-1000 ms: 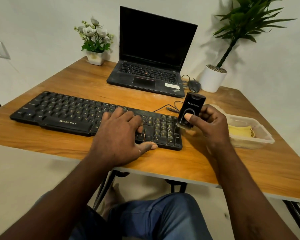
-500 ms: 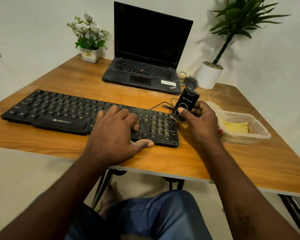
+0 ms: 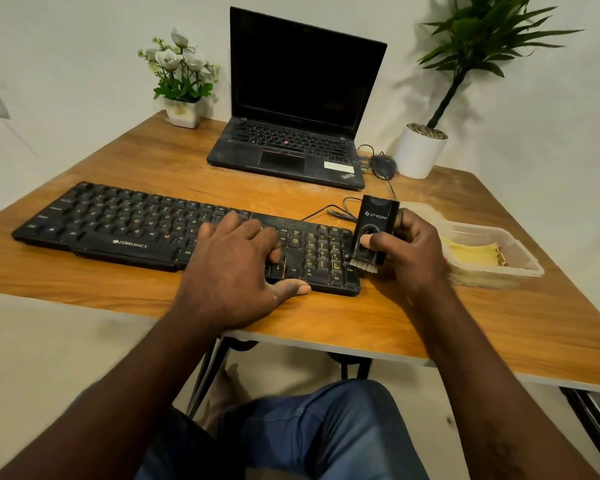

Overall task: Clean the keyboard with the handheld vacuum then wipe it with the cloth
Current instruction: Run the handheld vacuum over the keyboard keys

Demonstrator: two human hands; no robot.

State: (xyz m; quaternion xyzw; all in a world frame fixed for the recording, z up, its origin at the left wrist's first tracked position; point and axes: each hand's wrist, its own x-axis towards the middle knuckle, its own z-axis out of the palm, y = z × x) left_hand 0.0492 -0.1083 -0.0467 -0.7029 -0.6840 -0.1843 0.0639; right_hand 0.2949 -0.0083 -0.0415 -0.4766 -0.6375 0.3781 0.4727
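A single wide-angle head view looks forward and down over the counter (image 3: 465,323), close above the keyboard (image 3: 136,230); beyond the keyboard rises the wall (image 3: 84,46), nearer than it the person's lap (image 3: 326,431).

At frame centre, your left hand (image 3: 236,271) rests on the keyboard (image 3: 118,230). Your right hand (image 3: 413,251) holds the handheld vacuum (image 3: 374,230) at the keyboard's right end. Further right, the cloth (image 3: 471,254) lies in a tub (image 3: 520,268). The laptop (image 3: 291,154) stands behind, upper centre.
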